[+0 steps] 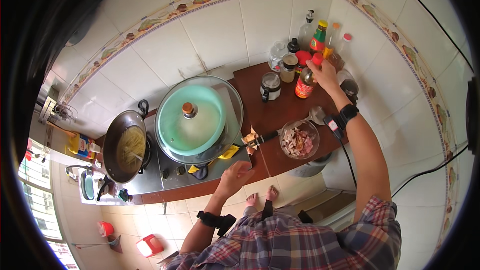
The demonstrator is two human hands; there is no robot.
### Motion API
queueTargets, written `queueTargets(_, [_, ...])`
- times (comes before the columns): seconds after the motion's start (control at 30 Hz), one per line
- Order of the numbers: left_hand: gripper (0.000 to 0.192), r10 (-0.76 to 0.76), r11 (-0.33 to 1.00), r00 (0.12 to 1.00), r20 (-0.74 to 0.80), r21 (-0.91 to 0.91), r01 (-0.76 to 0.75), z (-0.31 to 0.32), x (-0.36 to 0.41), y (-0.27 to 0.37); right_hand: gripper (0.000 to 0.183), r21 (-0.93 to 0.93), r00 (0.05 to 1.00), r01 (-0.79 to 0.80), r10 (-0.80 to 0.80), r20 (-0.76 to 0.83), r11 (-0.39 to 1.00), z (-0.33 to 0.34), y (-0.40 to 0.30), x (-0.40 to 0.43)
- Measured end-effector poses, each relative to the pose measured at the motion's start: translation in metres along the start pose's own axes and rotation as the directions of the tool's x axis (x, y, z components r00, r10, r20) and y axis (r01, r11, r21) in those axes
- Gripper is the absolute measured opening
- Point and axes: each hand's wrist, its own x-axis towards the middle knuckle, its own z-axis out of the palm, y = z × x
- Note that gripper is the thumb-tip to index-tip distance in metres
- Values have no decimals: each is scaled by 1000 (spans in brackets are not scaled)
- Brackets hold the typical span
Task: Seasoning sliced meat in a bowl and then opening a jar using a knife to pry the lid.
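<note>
My right hand (325, 77) grips the neck of a sauce bottle (304, 86) with a red cap and a red label, upright at the back of the brown counter (279, 161). In front of it is a clear bowl (318, 142) holding sliced raw meat (298, 142) with a brown seasoning on top. A spoon (317, 115) lies beside the bowl. My left hand (236, 178) hovers by the counter's front edge, fingers loosely bent and nothing in it. Near it are a black handle (264, 137) and a yellow-and-black cloth (198, 171).
Left stands a wok (112, 135) with pale shreds in liquid. A glass lid (236, 120) covers a turquoise bowl (164, 120) on the stove. Seasoning jars (270, 82) and a green-labelled bottle (318, 39) crowd the back corner. A black cable (348, 161) hangs from my right wrist.
</note>
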Motion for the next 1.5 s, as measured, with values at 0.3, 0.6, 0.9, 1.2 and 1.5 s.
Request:
queueTargets(0.3, [26, -67, 994, 997, 47, -85, 71, 0, -6, -10, 39, -12, 997, -77, 78, 22, 997, 12, 16, 17])
queueTargets(0.6, [23, -42, 993, 997, 62, -106, 49, 3, -7, -14, 34, 32, 995, -104, 104, 4, 994, 13, 24, 23])
queueTargets(0.9, [22, -27, 993, 996, 89, -116, 37, 3, -6, -10, 50, -246, 984, 40, -80, -156, 968, 9, 71, 7])
queueTargets(1.2, [24, -43, 992, 997, 67, -119, 51, -1, -10, -15, 39, 22, 995, -51, 49, 90, 998, -31, 43, -75])
queueTargets(1.5, [23, -117, 980, 989, 93, -152, 130, 3, -14, -26, 37, 265, 826, -563, 540, 161, 783, -15, 69, -200])
